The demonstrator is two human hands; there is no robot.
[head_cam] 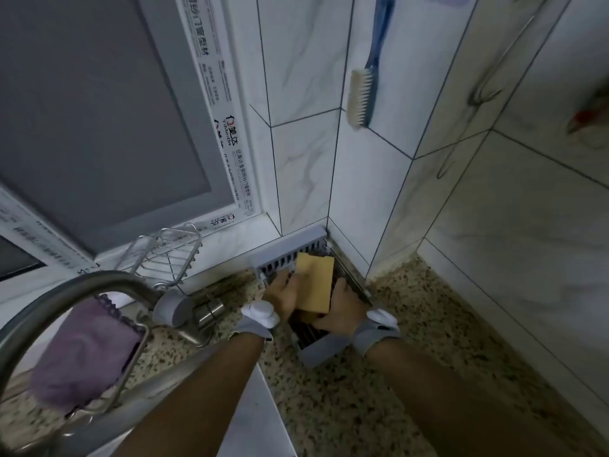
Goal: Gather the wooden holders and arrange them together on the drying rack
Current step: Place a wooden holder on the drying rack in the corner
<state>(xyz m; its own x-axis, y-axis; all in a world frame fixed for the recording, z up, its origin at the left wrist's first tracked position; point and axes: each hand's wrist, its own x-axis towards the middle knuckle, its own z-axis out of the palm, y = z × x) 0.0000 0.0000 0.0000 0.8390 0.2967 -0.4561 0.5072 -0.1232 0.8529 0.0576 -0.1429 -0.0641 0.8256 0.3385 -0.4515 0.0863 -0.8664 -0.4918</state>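
A light wooden holder (314,282), a flat tan block, sits over the grey slatted drying rack (283,255) in the tiled corner of the counter. My left hand (283,291) grips its left edge, thumb on top. My right hand (341,308) holds its right and lower edge, fingers curled under. Both wrists wear grey bands with white devices. Most of the rack's slats are hidden under the block and my hands; only its back rim and front end (318,349) show.
A wire soap basket (164,255) stands left of the rack by the window sill. A steel faucet (108,285) arches at the left with a purple cloth (85,354) on a wire holder. A blue brush (362,94) hangs on the tiled wall. Speckled counter (379,390) extends to the right.
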